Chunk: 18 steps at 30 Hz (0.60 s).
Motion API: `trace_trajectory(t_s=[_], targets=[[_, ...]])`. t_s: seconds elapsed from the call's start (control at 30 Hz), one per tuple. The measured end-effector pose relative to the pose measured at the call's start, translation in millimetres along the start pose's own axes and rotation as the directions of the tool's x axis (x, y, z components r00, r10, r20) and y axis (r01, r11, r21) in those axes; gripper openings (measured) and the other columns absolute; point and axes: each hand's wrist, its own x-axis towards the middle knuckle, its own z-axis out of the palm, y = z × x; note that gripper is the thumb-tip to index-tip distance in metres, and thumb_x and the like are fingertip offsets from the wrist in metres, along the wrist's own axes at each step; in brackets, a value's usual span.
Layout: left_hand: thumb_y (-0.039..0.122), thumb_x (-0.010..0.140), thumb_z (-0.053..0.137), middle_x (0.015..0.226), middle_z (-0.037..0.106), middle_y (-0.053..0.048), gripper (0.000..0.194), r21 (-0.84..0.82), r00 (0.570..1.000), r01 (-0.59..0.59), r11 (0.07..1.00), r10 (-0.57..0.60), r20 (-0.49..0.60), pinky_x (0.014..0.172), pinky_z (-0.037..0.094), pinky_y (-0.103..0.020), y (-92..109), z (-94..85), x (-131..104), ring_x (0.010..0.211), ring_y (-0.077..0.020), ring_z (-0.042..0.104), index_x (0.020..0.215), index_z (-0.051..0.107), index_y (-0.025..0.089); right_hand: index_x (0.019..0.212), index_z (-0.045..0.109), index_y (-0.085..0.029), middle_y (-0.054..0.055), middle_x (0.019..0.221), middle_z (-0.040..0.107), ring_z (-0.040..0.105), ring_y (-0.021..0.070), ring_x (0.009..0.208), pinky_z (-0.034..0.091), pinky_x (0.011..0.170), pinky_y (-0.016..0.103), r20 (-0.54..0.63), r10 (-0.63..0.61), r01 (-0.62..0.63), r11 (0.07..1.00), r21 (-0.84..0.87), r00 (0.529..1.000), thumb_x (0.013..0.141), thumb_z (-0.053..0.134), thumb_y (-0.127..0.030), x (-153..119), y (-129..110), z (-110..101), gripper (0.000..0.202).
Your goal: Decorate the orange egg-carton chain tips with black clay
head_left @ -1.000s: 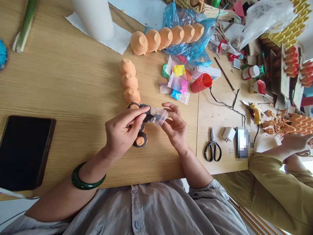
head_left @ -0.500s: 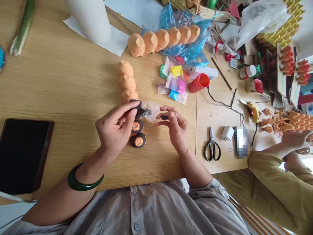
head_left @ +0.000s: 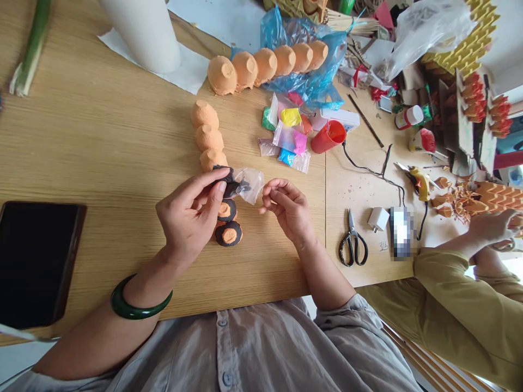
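My left hand (head_left: pixel 188 212) pinches a small clear plastic bag (head_left: pixel 254 182) between thumb and forefinger, with soft black clay (head_left: pixel 235 187) inside it. Just right of the bag's mouth is my right hand (head_left: pixel 288 209), its fingers curled in and pressed together; whatever they may hold is hidden. Below the bag lie two orange egg-carton cups with black rings around their tops, the lower cup (head_left: pixel 229 234) in full view and the upper cup (head_left: pixel 226 210) partly behind my left hand. Plain orange cups (head_left: pixel 210 137) run in a column above it.
Another row of orange cups (head_left: pixel 265 66) stands by a blue plastic bag (head_left: pixel 327 81). Coloured clay packets (head_left: pixel 290 136), a red cup (head_left: pixel 328 136), scissors (head_left: pixel 353 242) and a glue gun (head_left: pixel 419 182) lie rightward. A co-worker's hand (head_left: pixel 494 226) is far right; a tablet (head_left: pixel 38 261) lies left.
A black piece seen between my right fingers earlier no longer shows, and those fingers have curled in tighter. My left hand keeps its hold on the bag. The whole view has shifted slightly.
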Motion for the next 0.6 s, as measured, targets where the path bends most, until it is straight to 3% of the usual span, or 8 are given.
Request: trace_trajectory(t_s=[0.1,0.2,0.3,0.4,0.6], targets=[[0.024,0.111,0.073,0.117,0.092,-0.003,0.020,-0.010,1.000,-0.031,0.999,0.031,-0.006,0.085,0.070,-0.024,0.8,0.4,0.9,0.093,-0.0171,0.087,0.123,0.089,0.026,0.098,0.075,-0.021,-0.006,0.076,0.058,0.053,0.0092,0.063,0.065,0.058,0.024,0.028,0.044,-0.043,0.999,-0.031,0.999,0.087,0.083,-0.033,-0.7,-1.6,-0.1,0.018],[0.019,0.109,0.074,0.113,0.092,-0.004,0.022,0.001,0.995,-0.098,0.995,0.098,-0.020,0.082,0.069,-0.023,2.7,0.7,2.3,0.091,-0.0166,0.087,0.124,0.089,0.024,0.098,0.076,-0.020,-0.006,0.075,0.052,0.046,0.0088,0.060,0.064,0.054,0.025,0.046,0.059,-0.057,0.997,-0.046,0.997,0.091,0.084,-0.049,-1.3,-2.3,2.5,0.031],[0.017,0.109,0.074,0.109,0.092,-0.005,0.022,0.022,0.988,-0.153,0.988,0.153,-0.030,0.078,0.069,-0.024,3.6,1.3,3.0,0.090,-0.0173,0.087,0.122,0.089,0.024,0.091,0.074,-0.020,-0.006,0.073,0.053,0.048,0.0091,0.056,0.062,0.048,0.026,0.102,0.110,-0.101,0.991,-0.091,0.989,0.089,0.087,-0.067,-1.9,-0.8,5.5,0.049],[0.015,0.108,0.074,0.111,0.092,-0.005,0.022,0.042,0.982,-0.188,0.981,0.189,-0.006,0.077,0.069,-0.023,2.4,1.5,2.3,0.089,-0.0168,0.088,0.122,0.089,0.023,0.079,0.067,-0.021,-0.006,0.070,0.055,0.052,0.0080,0.051,0.055,0.044,0.024,0.135,0.149,-0.126,0.978,-0.168,0.980,0.086,0.091,-0.070,-4.3,0.3,7.2,0.056],[0.016,0.107,0.076,0.110,0.092,-0.003,0.020,0.073,0.980,-0.198,0.977,0.199,-0.003,0.083,0.068,-0.023,0.4,1.2,1.8,0.090,-0.0161,0.088,0.120,0.089,0.025,0.067,0.062,-0.021,-0.008,0.059,0.046,0.046,0.0056,0.045,0.038,0.043,0.020,0.017,-0.072,0.074,0.939,-0.337,0.997,0.091,0.090,-0.061,-9.1,-8.7,2.3,0.055]])
